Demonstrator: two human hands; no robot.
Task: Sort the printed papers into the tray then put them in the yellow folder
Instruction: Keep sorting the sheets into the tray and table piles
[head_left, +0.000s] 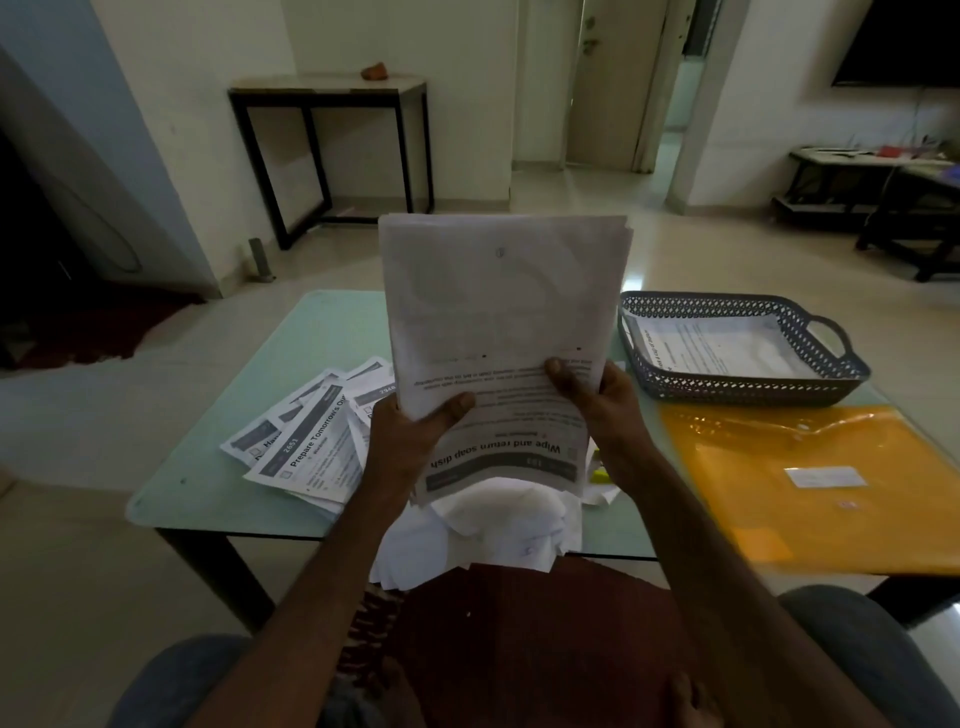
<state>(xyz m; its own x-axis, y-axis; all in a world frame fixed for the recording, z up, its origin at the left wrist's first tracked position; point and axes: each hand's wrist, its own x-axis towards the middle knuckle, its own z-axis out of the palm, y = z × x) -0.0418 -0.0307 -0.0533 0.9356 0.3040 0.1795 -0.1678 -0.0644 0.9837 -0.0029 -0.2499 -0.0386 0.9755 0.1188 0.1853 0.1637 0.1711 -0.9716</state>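
Closest to me, my left hand (415, 431) and right hand (602, 400) both grip the upright sheaf of printed papers (498, 301), with the lattice tray (748, 389) off right at the far-right corner of the table (322, 332), nearer my right hand.

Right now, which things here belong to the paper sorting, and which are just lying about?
Job: paper stack gripped by left hand and right hand; loose papers; tray; yellow folder.
Lying about: side table; orange lump on it.
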